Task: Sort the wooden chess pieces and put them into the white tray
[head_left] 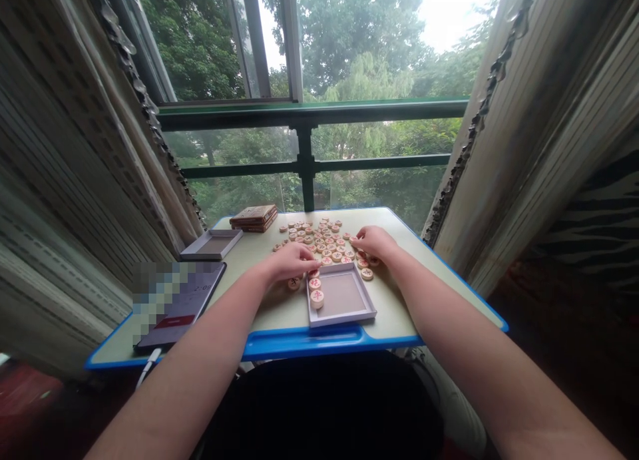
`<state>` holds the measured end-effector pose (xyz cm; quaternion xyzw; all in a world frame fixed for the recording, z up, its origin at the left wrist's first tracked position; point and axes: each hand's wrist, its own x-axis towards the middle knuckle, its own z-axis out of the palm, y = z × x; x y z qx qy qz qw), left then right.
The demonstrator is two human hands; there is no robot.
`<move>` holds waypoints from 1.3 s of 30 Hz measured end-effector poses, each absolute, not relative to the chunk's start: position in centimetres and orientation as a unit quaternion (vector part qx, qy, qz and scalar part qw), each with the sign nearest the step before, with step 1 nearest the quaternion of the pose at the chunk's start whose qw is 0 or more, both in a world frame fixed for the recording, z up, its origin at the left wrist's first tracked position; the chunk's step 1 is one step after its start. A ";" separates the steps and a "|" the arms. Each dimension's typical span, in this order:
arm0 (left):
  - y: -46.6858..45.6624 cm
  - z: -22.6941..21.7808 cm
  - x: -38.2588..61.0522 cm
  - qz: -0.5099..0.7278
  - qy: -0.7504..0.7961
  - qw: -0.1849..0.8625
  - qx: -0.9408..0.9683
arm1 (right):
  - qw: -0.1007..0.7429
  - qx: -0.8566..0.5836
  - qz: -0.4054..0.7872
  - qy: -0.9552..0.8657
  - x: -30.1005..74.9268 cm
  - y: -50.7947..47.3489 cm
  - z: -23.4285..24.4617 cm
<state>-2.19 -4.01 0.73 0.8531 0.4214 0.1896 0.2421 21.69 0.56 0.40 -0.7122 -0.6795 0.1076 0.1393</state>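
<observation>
Round wooden Chinese chess pieces (327, 240) with red and dark characters lie loosely spread over the table. A shallow white box tray (344, 293) sits in front of me, with pieces in a column along its left wall, among them a red-marked piece (317, 299) nearest me. My left hand (292, 260) is closed at the tray's far left corner, its fingertips pinching a chess piece (313, 273) at the top of that column. Beyond the tray's right side, my right hand (375, 241) has thumb and fingers closed on another piece (354, 241) at the edge of the spread.
A pale table (264, 307) with a blue rim stands before the window railing (307, 164). On its left lie a tablet (187, 307) with a white cable (148, 367), a second shallow box part (212, 245) and a folded brown board (253, 218). Curtains hang on both sides.
</observation>
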 end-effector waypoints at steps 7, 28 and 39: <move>-3.3 -0.2 -2.2 0.204 0.440 0.235 0.842 | 0.159 -0.710 0.083 -0.681 21.7 1.0 0.1; -3.4 0.2 -2.4 0.284 0.478 0.086 0.827 | -0.054 -0.411 0.198 -0.888 18.2 -8.6 5.7; -3.3 0.4 -2.8 0.282 0.481 0.059 0.828 | -0.066 -0.393 0.201 -0.895 18.9 -6.8 5.4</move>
